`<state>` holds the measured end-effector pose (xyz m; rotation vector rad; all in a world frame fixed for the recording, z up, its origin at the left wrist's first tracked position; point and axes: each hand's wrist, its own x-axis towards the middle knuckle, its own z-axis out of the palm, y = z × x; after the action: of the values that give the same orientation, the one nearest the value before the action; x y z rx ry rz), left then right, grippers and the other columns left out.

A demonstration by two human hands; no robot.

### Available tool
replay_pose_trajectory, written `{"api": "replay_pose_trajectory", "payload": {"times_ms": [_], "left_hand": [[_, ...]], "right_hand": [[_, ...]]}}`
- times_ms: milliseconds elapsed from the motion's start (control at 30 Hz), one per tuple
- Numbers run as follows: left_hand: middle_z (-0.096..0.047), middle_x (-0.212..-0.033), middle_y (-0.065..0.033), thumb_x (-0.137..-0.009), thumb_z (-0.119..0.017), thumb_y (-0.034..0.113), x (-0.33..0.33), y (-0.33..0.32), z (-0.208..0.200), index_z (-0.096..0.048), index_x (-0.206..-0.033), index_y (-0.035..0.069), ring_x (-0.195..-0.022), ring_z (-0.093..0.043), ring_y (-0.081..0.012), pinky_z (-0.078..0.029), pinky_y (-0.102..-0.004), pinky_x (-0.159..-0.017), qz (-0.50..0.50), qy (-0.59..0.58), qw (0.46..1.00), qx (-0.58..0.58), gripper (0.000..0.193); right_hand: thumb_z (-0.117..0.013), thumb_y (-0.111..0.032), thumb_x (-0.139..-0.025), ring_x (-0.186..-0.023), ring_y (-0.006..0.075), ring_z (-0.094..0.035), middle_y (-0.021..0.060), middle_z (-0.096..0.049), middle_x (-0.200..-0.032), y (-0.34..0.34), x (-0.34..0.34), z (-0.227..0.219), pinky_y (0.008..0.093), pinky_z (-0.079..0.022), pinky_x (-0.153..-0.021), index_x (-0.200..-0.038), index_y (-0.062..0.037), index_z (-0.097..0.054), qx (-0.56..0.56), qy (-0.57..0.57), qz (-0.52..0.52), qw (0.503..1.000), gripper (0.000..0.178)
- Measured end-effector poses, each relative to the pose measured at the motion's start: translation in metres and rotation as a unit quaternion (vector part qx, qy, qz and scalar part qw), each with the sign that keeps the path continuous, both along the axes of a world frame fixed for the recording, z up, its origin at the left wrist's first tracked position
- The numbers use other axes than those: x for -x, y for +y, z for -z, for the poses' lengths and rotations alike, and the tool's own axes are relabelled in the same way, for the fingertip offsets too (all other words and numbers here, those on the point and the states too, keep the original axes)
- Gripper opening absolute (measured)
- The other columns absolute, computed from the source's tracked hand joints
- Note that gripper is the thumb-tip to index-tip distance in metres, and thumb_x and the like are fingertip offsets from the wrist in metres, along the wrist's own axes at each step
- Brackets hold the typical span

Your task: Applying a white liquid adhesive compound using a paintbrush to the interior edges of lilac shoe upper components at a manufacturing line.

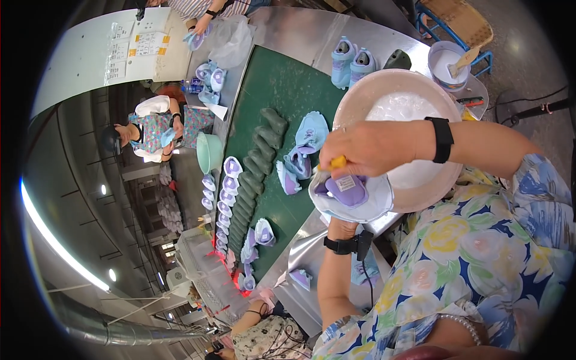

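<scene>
My left hand (343, 227) holds a pale blue and white shoe upper (384, 195) from below, with its purple tongue (349, 191) facing up. The upper hides most of those fingers. My right hand (369, 147) is closed over a yellow-handled brush (338, 162) at the upper's edge; its bristle end is hard to make out. Just behind the right forearm is a large pink basin (360, 99) with white, foamy-looking liquid (408, 108). More blue and purple uppers (312, 132) lie on the green belt (288, 78), left of my hands.
A row of dark green shoe lasts (252, 168) and a row of uppers (225, 198) run along the belt. Two lasted shoes (353, 65) stand beyond the basin, near a white bucket (445, 63). Co-workers (159, 129) work across the line. A metal ledge (303, 246) borders the belt.
</scene>
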<state>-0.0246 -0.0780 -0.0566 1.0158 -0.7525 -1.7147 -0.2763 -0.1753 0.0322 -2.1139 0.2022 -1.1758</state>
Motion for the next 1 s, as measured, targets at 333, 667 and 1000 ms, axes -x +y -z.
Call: {"api": "replay_pose_trajectory", "payload": {"times_ms": [333, 667, 1000], "left_hand": [[-0.055, -0.129, -0.0101, -0.098, -0.048, 0.029, 0.025, 0.011, -0.034, -0.045, -0.136, 0.009, -0.116, -0.056, -0.0277, -0.051, -0.0456, -0.096, -0.085, 0.089, 0.992, -0.038, 0.043], [-0.052, -0.132, -0.0090, -0.096, -0.051, 0.027, 0.017, 0.009, -0.038, -0.043, -0.137, 0.010, -0.118, -0.055, -0.0244, -0.049, -0.0451, -0.098, -0.134, 0.021, 0.989, 0.053, 0.045], [-0.053, -0.130, -0.0111, -0.099, -0.046, 0.028, 0.025, 0.000, -0.056, -0.043, -0.135, 0.008, -0.115, -0.057, -0.0249, -0.051, -0.0444, -0.096, -0.124, -0.069, 0.990, 0.001, 0.041]], "right_hand": [[-0.062, -0.018, -0.087, -0.070, 0.0289, -0.063, 0.0131, -0.063, -0.075, -0.013, 0.026, -0.004, 0.0355, -0.046, -0.062, -0.099, -0.0044, -0.056, -0.195, 0.149, 0.047, 0.968, 0.019], [-0.062, -0.016, -0.088, -0.088, 0.0281, -0.061, 0.0081, -0.063, -0.096, 0.008, 0.020, 0.009, 0.0393, -0.049, -0.075, -0.098, -0.0090, -0.058, 0.052, 0.081, 0.022, 0.995, 0.012], [-0.065, -0.017, -0.088, -0.078, 0.0303, -0.061, 0.0107, -0.063, -0.084, -0.002, 0.001, -0.011, 0.0354, -0.047, -0.068, -0.095, -0.0054, -0.057, -0.050, 0.065, 0.102, 0.991, 0.016]]}}
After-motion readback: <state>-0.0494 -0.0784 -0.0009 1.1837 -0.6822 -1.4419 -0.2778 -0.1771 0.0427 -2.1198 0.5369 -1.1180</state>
